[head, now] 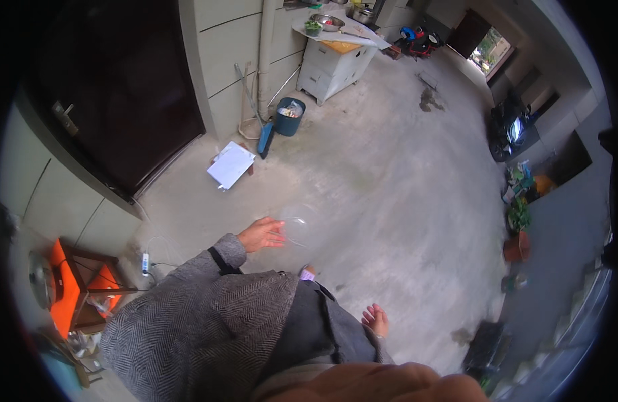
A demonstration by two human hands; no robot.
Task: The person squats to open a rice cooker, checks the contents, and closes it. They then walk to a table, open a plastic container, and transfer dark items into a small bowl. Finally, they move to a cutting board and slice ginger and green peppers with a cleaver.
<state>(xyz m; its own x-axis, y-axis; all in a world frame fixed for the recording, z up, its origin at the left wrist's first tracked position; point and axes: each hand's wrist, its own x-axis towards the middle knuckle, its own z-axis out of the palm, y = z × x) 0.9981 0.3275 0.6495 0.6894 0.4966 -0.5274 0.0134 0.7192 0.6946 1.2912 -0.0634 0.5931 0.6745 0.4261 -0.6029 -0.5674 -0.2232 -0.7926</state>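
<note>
My left hand [263, 234] grips the rim of a clear, round plastic container [300, 228], held out over the concrete floor; whether it is a bowl or a lid I cannot tell. My right hand [376, 320] hangs low at my right side, its fingers loosely curled and apart, with nothing seen in it. I wear a grey herringbone coat. One slipper [307, 273] shows below its front edge.
A white cabinet [326, 68] bears a metal bowl [327, 22] and greens [313, 28]. Nearby stand a blue bin [290, 118] and a dustpan [265, 140]. A white board [231, 165] lies by the dark door [123, 90]. An orange-topped table [67, 286] stands left, a scooter [510, 128] right.
</note>
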